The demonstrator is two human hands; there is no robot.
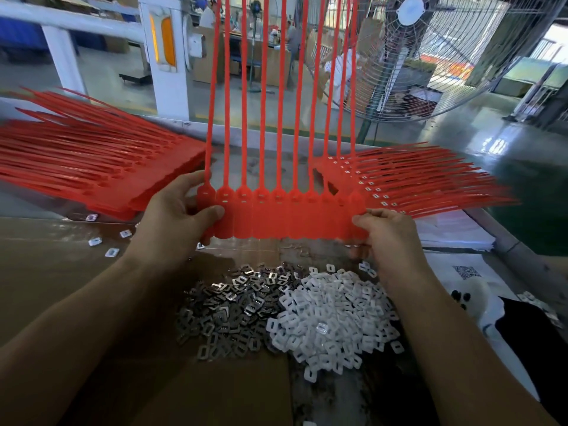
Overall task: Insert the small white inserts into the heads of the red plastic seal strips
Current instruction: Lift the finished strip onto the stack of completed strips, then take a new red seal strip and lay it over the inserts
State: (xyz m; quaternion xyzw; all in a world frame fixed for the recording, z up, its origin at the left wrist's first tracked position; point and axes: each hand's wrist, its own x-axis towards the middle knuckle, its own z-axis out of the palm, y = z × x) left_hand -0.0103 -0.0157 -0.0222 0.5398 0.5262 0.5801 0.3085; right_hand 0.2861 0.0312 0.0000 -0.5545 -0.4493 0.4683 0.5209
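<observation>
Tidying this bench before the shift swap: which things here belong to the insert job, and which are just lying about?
Job:
- held red seal strip sheet, gripped by left hand and right hand
- white inserts
- red stacks left and right

Lying about:
- metal clips
- fan
- QR-code sheet

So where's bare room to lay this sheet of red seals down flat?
Bare cardboard lies left of the metal clips, below the left red stack, with a few stray inserts. Crowded: the white inserts in the centre, and the right red stack.
</observation>
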